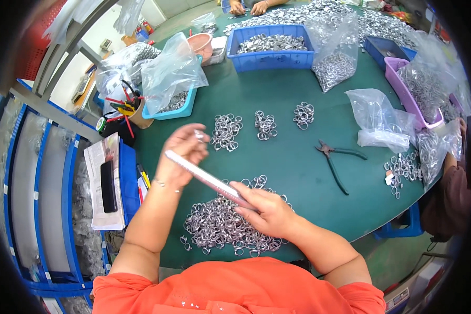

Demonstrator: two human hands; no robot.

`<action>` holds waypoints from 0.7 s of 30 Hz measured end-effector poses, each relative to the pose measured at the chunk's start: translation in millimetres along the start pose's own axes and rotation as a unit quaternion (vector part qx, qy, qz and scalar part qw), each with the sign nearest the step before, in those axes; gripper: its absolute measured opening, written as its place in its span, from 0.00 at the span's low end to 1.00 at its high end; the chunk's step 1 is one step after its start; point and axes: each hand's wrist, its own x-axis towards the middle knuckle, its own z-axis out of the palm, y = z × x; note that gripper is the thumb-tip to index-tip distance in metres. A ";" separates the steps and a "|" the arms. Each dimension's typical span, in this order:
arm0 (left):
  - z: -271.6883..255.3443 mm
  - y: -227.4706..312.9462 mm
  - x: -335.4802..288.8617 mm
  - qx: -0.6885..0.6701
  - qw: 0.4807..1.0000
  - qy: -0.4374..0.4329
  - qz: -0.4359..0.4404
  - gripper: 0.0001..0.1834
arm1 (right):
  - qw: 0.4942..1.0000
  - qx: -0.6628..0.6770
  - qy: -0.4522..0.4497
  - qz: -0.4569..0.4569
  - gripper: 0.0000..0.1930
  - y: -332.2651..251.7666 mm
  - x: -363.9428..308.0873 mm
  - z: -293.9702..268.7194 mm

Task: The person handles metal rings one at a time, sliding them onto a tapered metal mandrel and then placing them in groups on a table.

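Observation:
My right hand [269, 210] is closed round the lower end of a long, narrow silver bar [206, 178] with fine marks along it, like a measuring stick. The bar slants up and left over the table, its far end beside my left hand [183, 149]. That hand is raised with curled fingers, pinching a small shiny metal piece [199, 135] that looks like a ring. Beneath the bar and my right hand lies a large heap of metal rings [220, 225], partly covered by them. Three smaller ring piles, a left one [225, 132], a middle one [266, 125] and a right one [303, 115], lie beyond.
Green-handled cutting pliers [332, 157] lie to the right on the green table [293, 162]. A blue bin [269, 60] of metal pieces, plastic bags and a purple basket [403, 94] line the far side. A phone [108, 186] lies at left. Other people sit at the far and right edges.

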 end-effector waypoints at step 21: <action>132.0 -109.8 162.8 0.243 0.962 -0.016 -0.123 0.04 | 0.993 0.052 0.105 -0.032 0.25 -2.5 0.0 -9.5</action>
